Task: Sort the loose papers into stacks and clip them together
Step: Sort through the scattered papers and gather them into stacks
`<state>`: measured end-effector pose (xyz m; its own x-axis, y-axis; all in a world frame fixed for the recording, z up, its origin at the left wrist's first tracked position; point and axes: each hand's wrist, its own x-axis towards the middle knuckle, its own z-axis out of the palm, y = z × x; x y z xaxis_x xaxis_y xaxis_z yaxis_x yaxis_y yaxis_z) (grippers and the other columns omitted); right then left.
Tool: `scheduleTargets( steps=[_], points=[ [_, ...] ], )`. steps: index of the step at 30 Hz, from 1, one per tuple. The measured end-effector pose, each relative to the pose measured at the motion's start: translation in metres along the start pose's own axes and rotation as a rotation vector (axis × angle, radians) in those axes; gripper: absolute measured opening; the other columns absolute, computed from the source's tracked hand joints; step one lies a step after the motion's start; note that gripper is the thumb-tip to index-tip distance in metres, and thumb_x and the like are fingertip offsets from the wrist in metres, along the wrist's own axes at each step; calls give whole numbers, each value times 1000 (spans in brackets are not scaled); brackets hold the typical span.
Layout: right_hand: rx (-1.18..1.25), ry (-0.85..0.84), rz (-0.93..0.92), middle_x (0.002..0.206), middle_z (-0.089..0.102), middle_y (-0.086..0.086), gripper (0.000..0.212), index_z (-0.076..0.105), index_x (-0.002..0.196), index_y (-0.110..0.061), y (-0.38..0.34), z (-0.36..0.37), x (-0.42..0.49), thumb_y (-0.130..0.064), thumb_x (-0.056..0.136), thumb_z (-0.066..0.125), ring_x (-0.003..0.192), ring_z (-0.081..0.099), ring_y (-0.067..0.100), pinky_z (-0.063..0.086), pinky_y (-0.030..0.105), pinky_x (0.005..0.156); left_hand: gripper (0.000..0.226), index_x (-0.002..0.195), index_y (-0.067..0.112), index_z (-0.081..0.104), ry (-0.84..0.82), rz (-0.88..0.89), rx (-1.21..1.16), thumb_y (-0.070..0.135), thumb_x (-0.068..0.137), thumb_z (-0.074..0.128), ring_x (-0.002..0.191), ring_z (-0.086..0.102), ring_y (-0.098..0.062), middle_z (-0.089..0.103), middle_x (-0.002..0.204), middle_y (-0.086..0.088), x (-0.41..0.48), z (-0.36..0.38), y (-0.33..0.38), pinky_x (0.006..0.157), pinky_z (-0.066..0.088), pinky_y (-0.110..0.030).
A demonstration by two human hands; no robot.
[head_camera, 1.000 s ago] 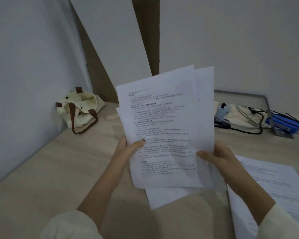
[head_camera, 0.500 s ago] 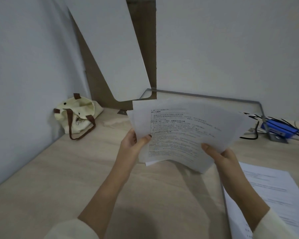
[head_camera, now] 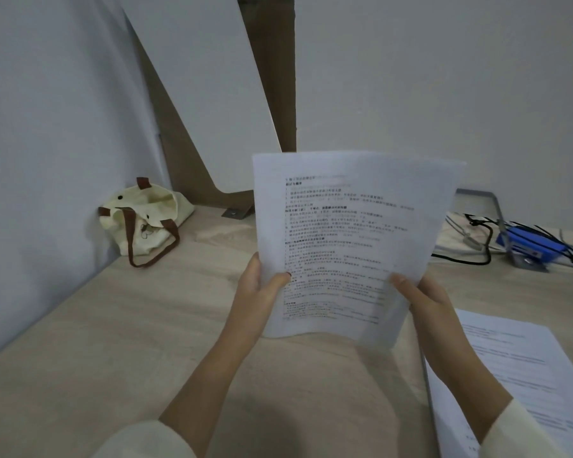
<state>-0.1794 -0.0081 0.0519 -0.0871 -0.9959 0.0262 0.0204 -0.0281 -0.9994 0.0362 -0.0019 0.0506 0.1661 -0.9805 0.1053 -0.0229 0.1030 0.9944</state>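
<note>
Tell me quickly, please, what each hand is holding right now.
Left hand: holds the printed sheets by their left edge.
Right hand: holds their right edge.

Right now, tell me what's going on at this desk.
A person is holding the printed papers up off the desk with both hands. The left hand pinches the lower left edge and the right hand the lower right. The sheets look squared together. Another printed stack lies flat on the desk to the right. No clip is visible. A cream tote bag sits in the far left corner.
</note>
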Motion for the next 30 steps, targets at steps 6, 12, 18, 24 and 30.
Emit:
scheduleTargets(
  steps=[6, 12, 18, 24, 30],
  points=[
    [-97, -56, 140, 123, 62, -2, 34, 53, 127, -21, 8, -5, -7, -17, 93, 49, 115, 56, 20, 42, 46, 103, 37, 120, 23, 55, 25, -96, 24, 4, 89, 53, 105, 63, -13, 67, 113, 6, -18, 6, -18, 90, 51, -32],
    [-214, 98, 126, 115, 65, 5, 31, 55, 123, -16, -6, -55, -13, -17, 92, 51, 103, 61, 27, 49, 49, 92, 26, 113, 21, 55, -87, -153, -4, 11, 89, 55, 99, 68, -22, 69, 110, -2, -23, 39, -7, 89, 53, -49],
    [-352, 306, 255, 90, 60, 4, 23, 50, 113, -13, 9, -137, -34, -13, 91, 53, 73, 58, 15, 44, 27, 59, 24, 115, 25, 50, -355, -252, 112, 22, 91, 53, 103, 66, -15, 67, 114, 7, -42, 111, -21, 95, 49, -47],
    [-571, 402, 393, 82, 58, -2, 22, 48, 113, -14, 36, -188, -58, -18, 92, 50, 71, 59, 17, 45, 31, 59, 21, 107, 31, 50, -477, -254, 302, 27, 86, 52, 98, 63, -8, 63, 108, 14, -67, 169, -54, 90, 53, -40],
    [-790, 397, 472, 130, 51, 20, 46, 49, 132, -13, 61, -210, -60, -18, 87, 57, 116, 49, 35, 41, 42, 98, 53, 116, 24, 51, -346, -232, 380, 40, 66, 56, 119, 51, -18, 52, 126, 3, -70, 191, -115, 99, 47, -44]
  ],
)
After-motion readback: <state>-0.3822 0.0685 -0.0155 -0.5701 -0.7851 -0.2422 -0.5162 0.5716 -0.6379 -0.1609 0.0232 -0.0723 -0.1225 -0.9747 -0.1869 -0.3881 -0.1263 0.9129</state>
